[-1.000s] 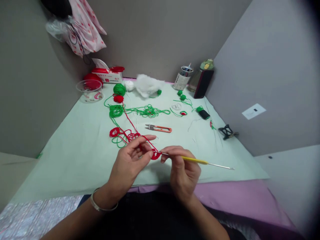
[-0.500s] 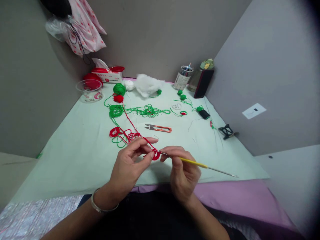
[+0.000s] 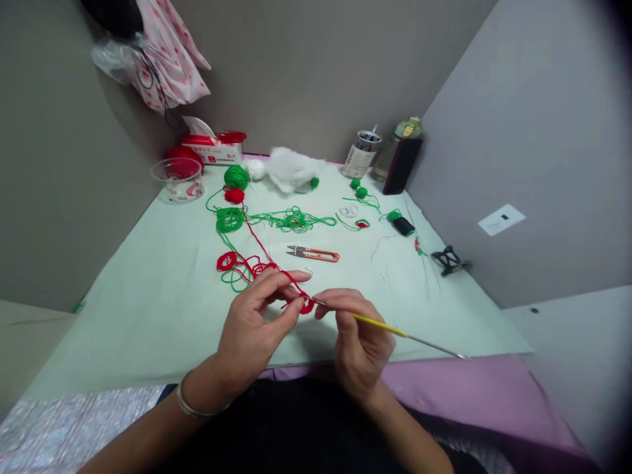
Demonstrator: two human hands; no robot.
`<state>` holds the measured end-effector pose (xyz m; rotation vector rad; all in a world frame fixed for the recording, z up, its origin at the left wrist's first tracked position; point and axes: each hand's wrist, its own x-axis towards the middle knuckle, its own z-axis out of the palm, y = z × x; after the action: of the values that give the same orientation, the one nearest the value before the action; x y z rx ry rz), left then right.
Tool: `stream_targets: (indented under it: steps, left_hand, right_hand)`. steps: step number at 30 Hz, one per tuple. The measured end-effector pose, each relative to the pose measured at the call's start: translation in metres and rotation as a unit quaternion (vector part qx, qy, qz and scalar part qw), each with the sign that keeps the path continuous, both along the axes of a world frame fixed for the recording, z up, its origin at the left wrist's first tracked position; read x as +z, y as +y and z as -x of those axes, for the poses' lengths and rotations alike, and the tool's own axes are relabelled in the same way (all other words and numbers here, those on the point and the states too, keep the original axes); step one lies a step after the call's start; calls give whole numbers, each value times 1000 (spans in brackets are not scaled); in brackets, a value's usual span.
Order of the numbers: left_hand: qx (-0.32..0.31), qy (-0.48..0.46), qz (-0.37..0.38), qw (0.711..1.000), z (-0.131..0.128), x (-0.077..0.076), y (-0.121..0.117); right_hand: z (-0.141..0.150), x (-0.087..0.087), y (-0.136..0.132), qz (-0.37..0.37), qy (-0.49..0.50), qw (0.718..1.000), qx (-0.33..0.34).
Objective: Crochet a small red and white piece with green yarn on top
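Surface (image 3: 148, 316) in the head view is pale green and boxed in by grey partitions (image 3: 296, 72), with snips (image 3: 320, 255), green yarn (image 3: 229, 220) and a tissue box (image 3: 223, 153) on it. Near its front edge, the left hand (image 3: 259, 313) pinches a small red crocheted ring (image 3: 308, 310), its middle open, with a red strand (image 3: 294, 283) running up to a red ball (image 3: 234, 195). The right hand (image 3: 363, 342) grips a yellow-handled hook (image 3: 380, 324), whose tip seems to enter the stitches, though it is too small to be sure.
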<state>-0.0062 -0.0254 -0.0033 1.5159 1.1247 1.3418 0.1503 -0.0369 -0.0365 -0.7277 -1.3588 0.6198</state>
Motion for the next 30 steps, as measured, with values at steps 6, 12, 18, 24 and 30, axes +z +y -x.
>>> stream_targets:
  steps: [6, 12, 18, 24, 30]
  left_hand:
    - [2, 4, -8, 1000, 0, 1, 1]
    - [-17, -56, 48, 997, -1, -1, -1]
    - [-25, -118, 113, 986, -2, -3, 1]
    - [-18, -113, 114, 987, -1, -1, 2]
    - [-19, -108, 113, 988, -2, -1, 2]
  right_hand:
    - [2, 0, 0, -2, 7, 1000, 5]
    - [2, 2, 1, 10, 14, 1000, -7]
    - [3, 1, 3, 51, 55, 997, -4]
    - [4, -1, 2, 69, 80, 994, 10]
    - [4, -2, 2, 64, 81, 995, 12]
